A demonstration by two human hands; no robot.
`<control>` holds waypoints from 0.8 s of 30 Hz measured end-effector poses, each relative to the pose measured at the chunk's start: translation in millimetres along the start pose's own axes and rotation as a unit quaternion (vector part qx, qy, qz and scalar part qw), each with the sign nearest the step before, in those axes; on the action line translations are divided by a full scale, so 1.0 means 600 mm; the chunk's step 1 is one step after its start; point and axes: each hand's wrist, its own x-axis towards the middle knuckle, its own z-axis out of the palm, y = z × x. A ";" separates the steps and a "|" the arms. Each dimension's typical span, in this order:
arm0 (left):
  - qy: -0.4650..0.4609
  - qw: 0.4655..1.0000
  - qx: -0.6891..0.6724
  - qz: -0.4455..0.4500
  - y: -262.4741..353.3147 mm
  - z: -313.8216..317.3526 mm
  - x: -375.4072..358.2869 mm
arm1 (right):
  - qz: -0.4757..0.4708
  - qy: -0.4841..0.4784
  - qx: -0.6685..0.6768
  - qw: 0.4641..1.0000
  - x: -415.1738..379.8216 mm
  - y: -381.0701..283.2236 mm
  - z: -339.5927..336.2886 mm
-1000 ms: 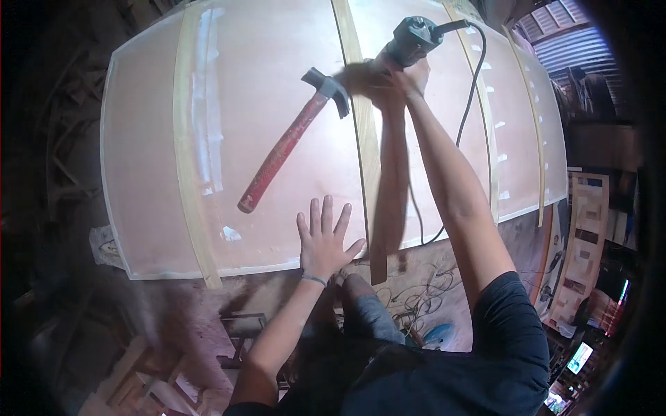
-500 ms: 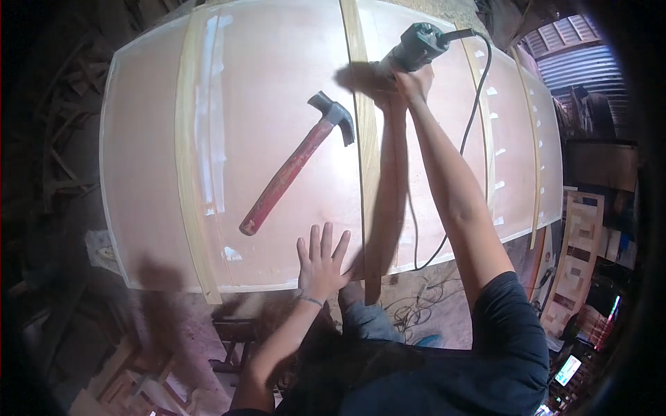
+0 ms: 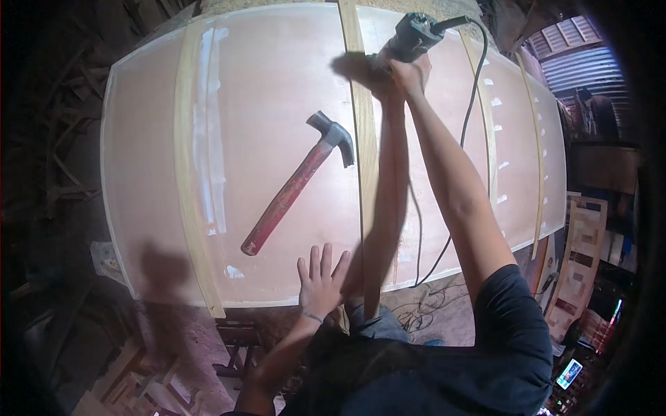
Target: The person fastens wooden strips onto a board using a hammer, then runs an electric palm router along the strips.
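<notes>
My right hand (image 3: pixel 411 73) is wrapped round a dark corded power tool (image 3: pixel 413 38) at the far side of a large pale panel (image 3: pixel 277 62). The tool's lower end is beside a wooden strip (image 3: pixel 368 152) that crosses the panel. Near the panel's close edge, my left hand (image 3: pixel 322 284) lies flat with its fingers spread, just left of that same strip. Between my hands, further left, a claw hammer (image 3: pixel 290 191) with a worn red handle rests on the panel, its head close to the strip.
More wooden strips (image 3: pixel 186 152) cross the panel left and right. The tool's black cord (image 3: pixel 466 118) loops over the panel's right part. Coiled cable (image 3: pixel 427 312) lies on the floor below. A patterned wooden frame (image 3: pixel 577 270) stands at the right, and wood pieces (image 3: pixel 132 374) lie at lower left.
The panel and hammer appear lower in the view. My right hand and the tool appear slightly higher, further along the strip. My left hand stays flat on the panel.
</notes>
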 end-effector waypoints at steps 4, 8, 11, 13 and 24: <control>0.009 1.000 0.018 0.003 -0.001 0.011 -0.001 | 0.014 -0.013 0.018 1.000 0.025 -0.008 0.011; 0.004 0.999 0.043 0.014 -0.004 0.017 -0.003 | -0.019 -0.011 0.020 1.000 0.050 0.019 0.031; -0.014 1.000 0.010 0.016 -0.006 0.015 -0.003 | -0.051 0.001 -0.015 0.999 0.069 0.041 0.046; -0.036 0.994 -0.107 -0.005 -0.004 -0.004 0.001 | -0.053 0.009 -0.006 0.999 0.079 0.048 0.053; 0.072 0.996 -0.061 -0.009 -0.005 0.005 0.006 | -0.033 0.001 0.030 0.999 0.141 0.073 0.095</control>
